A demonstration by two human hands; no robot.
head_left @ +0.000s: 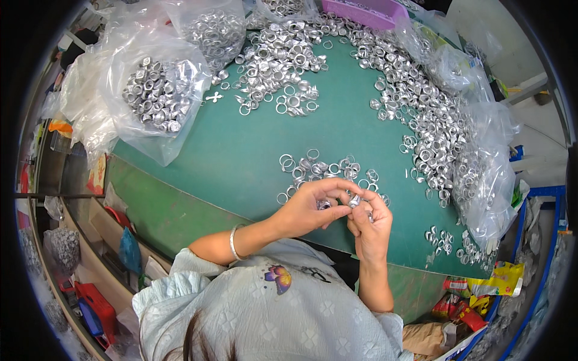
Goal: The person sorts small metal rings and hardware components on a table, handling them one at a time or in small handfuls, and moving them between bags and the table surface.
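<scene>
Left hand (pixel 310 207) and right hand (pixel 368 224) both pinch one small silver ring (pixel 354 201) just above the near ring pile (pixel 319 171) on the green table (pixel 241 150); advise a fingertip grip, rotating slowly.

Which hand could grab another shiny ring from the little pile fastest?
Probably the left hand. Its fingers already reach over the small ring pile on the green table. The right hand sits nearer the body and seems to pinch a small metal piece, so it looks busy.
</scene>
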